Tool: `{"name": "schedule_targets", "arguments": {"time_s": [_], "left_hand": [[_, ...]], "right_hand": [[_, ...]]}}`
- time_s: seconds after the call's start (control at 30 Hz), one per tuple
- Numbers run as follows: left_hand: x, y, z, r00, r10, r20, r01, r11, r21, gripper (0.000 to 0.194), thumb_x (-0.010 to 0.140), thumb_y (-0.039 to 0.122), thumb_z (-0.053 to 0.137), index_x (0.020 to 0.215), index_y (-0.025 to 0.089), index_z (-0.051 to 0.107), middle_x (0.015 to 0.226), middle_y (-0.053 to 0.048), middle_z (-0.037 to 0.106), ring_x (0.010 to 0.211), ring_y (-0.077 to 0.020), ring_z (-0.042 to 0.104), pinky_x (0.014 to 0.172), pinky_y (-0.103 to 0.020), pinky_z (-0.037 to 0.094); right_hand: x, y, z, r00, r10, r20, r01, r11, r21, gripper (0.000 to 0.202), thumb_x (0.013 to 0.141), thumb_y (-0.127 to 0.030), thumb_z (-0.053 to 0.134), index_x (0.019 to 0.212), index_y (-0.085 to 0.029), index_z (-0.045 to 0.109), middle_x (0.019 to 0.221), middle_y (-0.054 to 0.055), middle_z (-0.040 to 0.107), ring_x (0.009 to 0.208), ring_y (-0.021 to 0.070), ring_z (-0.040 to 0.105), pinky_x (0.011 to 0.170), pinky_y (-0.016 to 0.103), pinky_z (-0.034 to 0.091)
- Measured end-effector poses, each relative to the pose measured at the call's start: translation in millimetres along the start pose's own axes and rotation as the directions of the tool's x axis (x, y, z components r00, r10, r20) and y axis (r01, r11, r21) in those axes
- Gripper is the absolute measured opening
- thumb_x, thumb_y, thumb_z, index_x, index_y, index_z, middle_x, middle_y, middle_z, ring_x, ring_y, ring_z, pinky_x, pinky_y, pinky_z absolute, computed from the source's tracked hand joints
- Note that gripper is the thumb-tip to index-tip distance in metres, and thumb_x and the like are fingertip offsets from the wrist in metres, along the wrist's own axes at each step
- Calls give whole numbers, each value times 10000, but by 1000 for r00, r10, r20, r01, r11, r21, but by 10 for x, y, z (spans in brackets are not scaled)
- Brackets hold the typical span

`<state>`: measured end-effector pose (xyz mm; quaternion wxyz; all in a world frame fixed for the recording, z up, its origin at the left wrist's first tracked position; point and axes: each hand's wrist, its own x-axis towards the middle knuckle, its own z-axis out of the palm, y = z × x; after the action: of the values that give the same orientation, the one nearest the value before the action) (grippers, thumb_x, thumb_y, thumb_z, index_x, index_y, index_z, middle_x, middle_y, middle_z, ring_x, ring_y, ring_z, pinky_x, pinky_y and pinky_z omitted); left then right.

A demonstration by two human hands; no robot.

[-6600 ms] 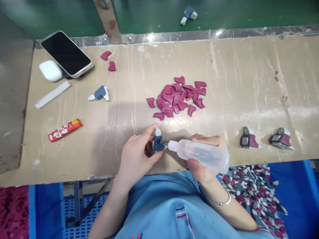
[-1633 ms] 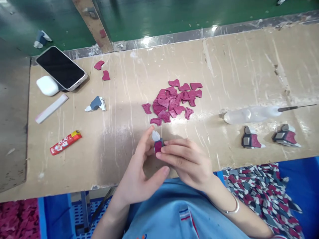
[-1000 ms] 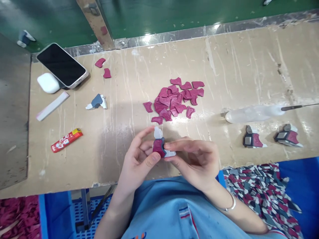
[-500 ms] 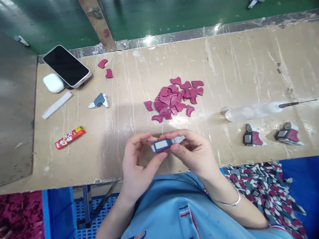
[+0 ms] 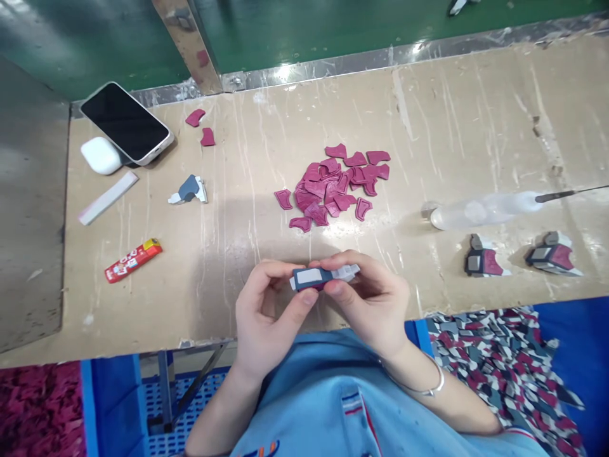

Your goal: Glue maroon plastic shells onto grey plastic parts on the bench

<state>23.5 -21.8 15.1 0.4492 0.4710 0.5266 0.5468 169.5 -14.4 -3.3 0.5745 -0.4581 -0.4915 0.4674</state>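
Note:
Between my two hands, above the near edge of the bench, is a small plastic toy part [image 5: 309, 277], dark blue-grey with a light grey panel, pale ends and maroon along its lower side. My left hand [image 5: 269, 311] pinches its left end between thumb and fingers. My right hand [image 5: 373, 295] grips it nearer the pale right end, thumb in front and fingers behind. Just beyond the hands lies a loose pile of maroon plastic pieces [image 5: 328, 187]. Two similar assembled parts sit to the right, a nearer one [image 5: 485, 257] and a farther one [image 5: 554, 255].
A clear bottle with a thin needle tip [image 5: 485, 211] lies at right. On the left are a phone [image 5: 127, 124], white case [image 5: 101, 155], pale strip [image 5: 108, 198], red-and-yellow packet [image 5: 133, 260] and grey-white part [image 5: 190, 189]. Bins of maroon pieces [image 5: 40, 406] and mixed parts [image 5: 504, 368] stand below.
Both hands keep hold of the toy part. My right hand has shifted slightly, and the part lies a little more level. The things on the bench have stayed in place.

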Motion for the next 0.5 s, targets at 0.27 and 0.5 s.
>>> {"name": "schedule_targets", "arguments": {"time_s": [0.27,0.5], "left_hand": [[18,35,-20,995,-98,3,98,991,-96,307,913,449,896,839,199,733,734,-1,715,644,-136,685,636,-225,570],[29,37,-13,972,-217,96,230,959,-165,381,903,511,896,835,205,680,756,11,698,639,-119,680,585,-196,598]], "right_hand": [[24,-40,-83,959,165,232,-176,984,27,312,1014,-496,788,1240,-286,831,1105,73,880,992,232,851,868,354,728],[41,-6,-91,959,227,169,-252,956,150,273,970,-492,845,1150,-287,858,999,44,877,874,202,852,779,306,734]]}}
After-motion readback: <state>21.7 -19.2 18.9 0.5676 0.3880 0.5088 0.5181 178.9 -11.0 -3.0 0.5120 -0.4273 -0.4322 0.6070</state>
